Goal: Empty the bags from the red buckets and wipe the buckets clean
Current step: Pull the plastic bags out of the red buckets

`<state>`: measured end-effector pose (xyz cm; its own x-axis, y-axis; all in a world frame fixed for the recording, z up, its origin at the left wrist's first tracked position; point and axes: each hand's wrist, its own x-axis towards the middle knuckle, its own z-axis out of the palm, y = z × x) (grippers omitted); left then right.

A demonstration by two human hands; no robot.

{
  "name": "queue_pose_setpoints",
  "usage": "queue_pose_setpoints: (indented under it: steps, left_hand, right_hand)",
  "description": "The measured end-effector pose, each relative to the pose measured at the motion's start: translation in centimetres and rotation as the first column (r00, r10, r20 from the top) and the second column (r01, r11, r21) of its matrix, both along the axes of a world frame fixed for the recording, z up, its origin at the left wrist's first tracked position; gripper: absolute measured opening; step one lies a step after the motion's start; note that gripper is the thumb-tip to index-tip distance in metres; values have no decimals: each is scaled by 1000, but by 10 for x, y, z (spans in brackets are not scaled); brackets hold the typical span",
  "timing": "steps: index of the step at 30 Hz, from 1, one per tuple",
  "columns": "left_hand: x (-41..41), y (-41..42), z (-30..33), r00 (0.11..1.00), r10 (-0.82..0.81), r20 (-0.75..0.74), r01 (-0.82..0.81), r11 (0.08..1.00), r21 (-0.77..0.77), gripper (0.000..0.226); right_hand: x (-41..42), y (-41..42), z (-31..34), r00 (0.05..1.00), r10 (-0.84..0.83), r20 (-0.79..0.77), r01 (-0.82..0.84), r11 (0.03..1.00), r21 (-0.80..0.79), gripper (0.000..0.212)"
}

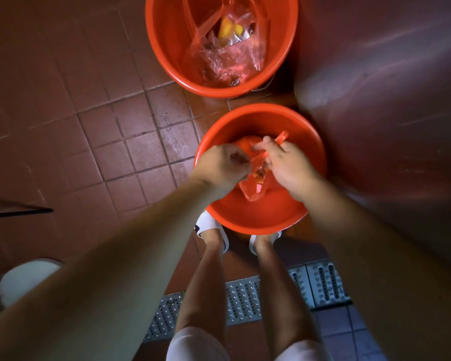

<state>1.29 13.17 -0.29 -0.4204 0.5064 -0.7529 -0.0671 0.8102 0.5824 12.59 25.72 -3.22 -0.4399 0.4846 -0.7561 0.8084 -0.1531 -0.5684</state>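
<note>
Two red buckets stand on the tiled floor. Over the near bucket (255, 220), just in front of my feet, both hands work on a small red plastic bag (254, 190) with scraps inside. My left hand (220, 166) pinches the bag's edge on the left. My right hand (284, 165) grips the bag's handle strip, which sticks up past my fingers. The bag hangs inside the bucket's mouth. The far bucket (162, 35) holds a crumpled translucent red bag (227, 56) with yellow waste in it.
A dark metal wall (388, 113) rises close on the right of both buckets. Brown floor tiles (89, 113) spread to the left. A metal drain grate (242, 300) runs under my legs. A white rounded object (26, 280) sits low left, and a dark rod (24, 212) pokes in from the left.
</note>
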Motion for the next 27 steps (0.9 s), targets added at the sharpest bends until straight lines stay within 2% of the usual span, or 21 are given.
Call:
queue_pose_setpoints:
  steps: [2, 4, 6, 8, 11, 15, 19, 22, 25, 27]
  left_hand:
    - [10, 7, -7, 996, 77, 49, -78, 997, 10, 15]
    - [20, 14, -14, 1000, 20, 4, -20, 1000, 20, 16]
    - [25, 21, -19, 992, -79, -97, 83, 996, 38, 14]
    - [27, 30, -23, 980, -110, -164, 124, 989, 77, 7]
    - [24, 40, -28, 972, -161, -174, 182, 977, 112, 5]
    - [21, 40, -34, 952, -223, -211, 242, 968, 69, 10]
    - [20, 33, -36, 938, -152, -311, 173, 984, 44, 21]
    - [15, 27, -38, 907, -194, -373, 214, 977, 14, 20]
    - [9, 24, -42, 891, -312, -331, 323, 946, -24, 34]
    - [9, 22, -44, 894, -365, -259, 369, 929, -34, 30]
  right_hand:
    - [-2, 5, 0, 998, -57, 2, 57, 997, 49, 38]
    - [-3, 9, 1, 999, -48, 3, 48, 990, 131, 37]
    - [-2, 13, 4, 996, 86, 18, -87, 966, 244, 36]
    - [-2, 16, 8, 980, 196, 20, -192, 928, 320, 33]
    - [0, 23, 14, 948, 316, 32, -300, 858, 418, 29]
    - [4, 25, 17, 912, 408, 33, -384, 826, 413, 28]
    - [5, 13, 17, 911, 408, -52, -361, 853, 376, 30]
    - [4, -1, 18, 906, 415, -84, -356, 854, 380, 29]
    - [8, -13, 17, 887, 449, -110, -374, 837, 400, 28]
    - [13, -16, 16, 867, 479, -133, -383, 814, 436, 28]
